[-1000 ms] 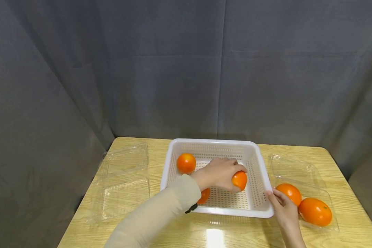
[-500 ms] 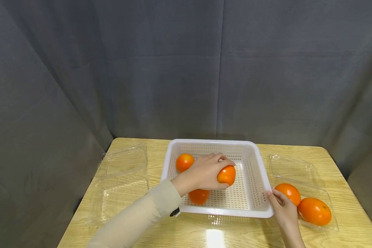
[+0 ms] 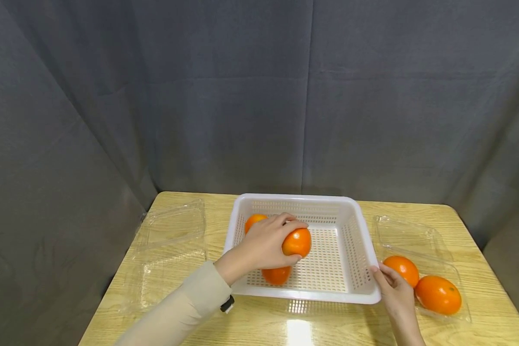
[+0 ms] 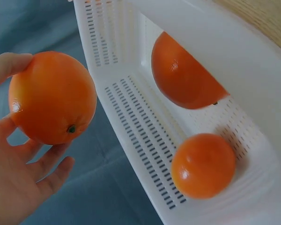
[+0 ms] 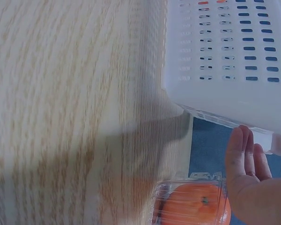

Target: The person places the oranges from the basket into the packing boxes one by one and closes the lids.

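Observation:
My left hand (image 3: 264, 245) grips a round orange (image 3: 297, 242) above the left half of a white slotted plastic basket (image 3: 311, 294). In the left wrist view, thumb and fingers curve round this orange (image 4: 54, 98), whose green stem spot shows. Two other oranges sit in the basket's left part: one at the back (image 3: 254, 221), partly behind the left hand, and another at the front (image 3: 277, 276). At the basket's front right corner, my right hand (image 3: 400, 298) holds the rim, thumb on top and fingers (image 5: 239, 154) along the outer wall.
Right of the basket, a clear plastic clamshell box (image 3: 415, 235) lies unfolded with two oranges (image 3: 438, 295) in its near half. Another clear clamshell (image 3: 173, 274) lies unfolded on the left of the wooden table (image 3: 346, 327). A grey curtain (image 3: 242, 96) hangs behind.
My left hand has moved left across the basket with the orange, from its right half to its left half. The right hand stays at the corner.

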`<state>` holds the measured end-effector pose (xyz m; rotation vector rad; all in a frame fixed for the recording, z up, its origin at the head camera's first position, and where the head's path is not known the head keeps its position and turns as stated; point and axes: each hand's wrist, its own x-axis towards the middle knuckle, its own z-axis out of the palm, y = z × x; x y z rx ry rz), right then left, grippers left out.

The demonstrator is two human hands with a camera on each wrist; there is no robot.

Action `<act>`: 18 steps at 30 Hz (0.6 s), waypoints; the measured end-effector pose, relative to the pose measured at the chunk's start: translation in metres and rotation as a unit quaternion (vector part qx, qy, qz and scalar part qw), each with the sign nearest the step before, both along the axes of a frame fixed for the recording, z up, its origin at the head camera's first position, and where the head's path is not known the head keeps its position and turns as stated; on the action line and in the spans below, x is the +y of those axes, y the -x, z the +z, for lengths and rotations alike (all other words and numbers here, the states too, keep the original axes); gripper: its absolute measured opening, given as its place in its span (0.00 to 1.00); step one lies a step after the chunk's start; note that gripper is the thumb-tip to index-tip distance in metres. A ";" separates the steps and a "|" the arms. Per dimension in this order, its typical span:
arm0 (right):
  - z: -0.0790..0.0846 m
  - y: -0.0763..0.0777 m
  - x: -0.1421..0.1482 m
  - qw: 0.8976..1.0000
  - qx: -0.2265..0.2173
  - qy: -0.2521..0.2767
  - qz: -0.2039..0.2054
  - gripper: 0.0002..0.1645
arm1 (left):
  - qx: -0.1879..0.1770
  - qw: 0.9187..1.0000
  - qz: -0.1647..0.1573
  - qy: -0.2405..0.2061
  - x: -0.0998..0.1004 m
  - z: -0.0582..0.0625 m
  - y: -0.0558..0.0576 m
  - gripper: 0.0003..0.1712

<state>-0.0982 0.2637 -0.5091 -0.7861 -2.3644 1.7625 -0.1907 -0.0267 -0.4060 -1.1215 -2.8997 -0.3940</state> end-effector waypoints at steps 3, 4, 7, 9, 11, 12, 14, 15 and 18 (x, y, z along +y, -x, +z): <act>0.001 0.000 0.000 1.000 -0.002 -0.001 -0.003 0.36 | -0.005 1.000 0.012 -0.023 -0.009 0.000 -0.001 0.37; 0.001 0.000 0.000 1.000 -0.001 -0.001 -0.001 0.36 | -0.007 0.999 0.016 -0.030 -0.011 0.000 -0.001 0.37; 0.001 0.000 0.001 1.000 0.001 0.004 -0.002 0.37 | -0.012 0.998 0.026 -0.047 -0.020 0.001 0.000 0.37; 0.000 0.001 0.001 1.000 0.003 0.004 0.000 0.37 | -0.010 0.998 0.032 -0.054 -0.025 0.002 0.000 0.37; 0.000 0.001 0.001 1.000 0.003 0.005 0.003 0.37 | -0.007 0.997 0.038 -0.060 -0.030 0.003 0.000 0.37; -0.001 0.001 0.001 1.000 0.003 0.006 0.005 0.37 | -0.005 0.997 0.041 -0.061 -0.033 0.003 0.000 0.37; -0.001 0.001 0.001 1.000 0.003 0.004 0.011 0.37 | -0.002 0.997 0.045 -0.064 -0.038 0.003 -0.001 0.37; -0.001 0.000 0.001 1.000 0.003 0.005 0.014 0.37 | -0.002 0.997 0.046 -0.065 -0.040 0.003 -0.001 0.37; -0.001 0.000 0.001 1.000 0.001 -0.003 0.020 0.37 | -0.003 0.996 0.051 -0.067 -0.047 0.004 -0.002 0.37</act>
